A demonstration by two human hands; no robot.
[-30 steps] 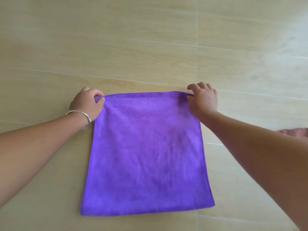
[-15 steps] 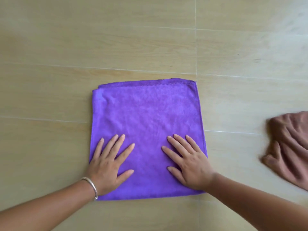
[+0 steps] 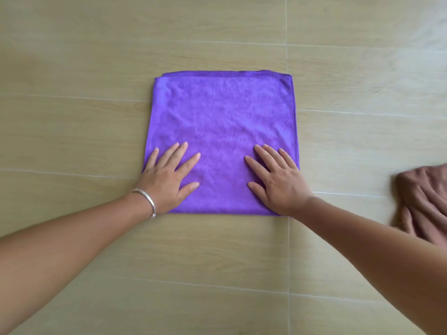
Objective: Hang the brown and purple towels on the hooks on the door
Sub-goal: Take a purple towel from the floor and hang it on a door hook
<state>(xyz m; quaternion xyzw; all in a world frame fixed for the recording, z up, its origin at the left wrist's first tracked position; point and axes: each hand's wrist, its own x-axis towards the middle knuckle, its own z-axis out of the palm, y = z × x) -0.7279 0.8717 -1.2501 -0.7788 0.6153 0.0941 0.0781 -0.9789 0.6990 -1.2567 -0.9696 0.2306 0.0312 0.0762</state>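
A purple towel (image 3: 222, 119) lies folded into a square, flat on the tiled floor. My left hand (image 3: 169, 180), with a silver bracelet on the wrist, rests palm down on the towel's near left corner with fingers spread. On the near right corner my right hand (image 3: 275, 180) presses flat, fingers apart as well. Neither hand grips the cloth. A brown towel (image 3: 425, 201) lies crumpled at the right edge of the view, partly cut off. No door or hooks are in sight.
The floor (image 3: 72, 129) is beige wood-look tile with pale grout lines. It stretches bare to the left, behind and in front of the purple towel.
A second ago both hands pinched the far corners of the longer towel. They folded it toward me into a square and now lie flat on its near edge. The view shifted slightly.
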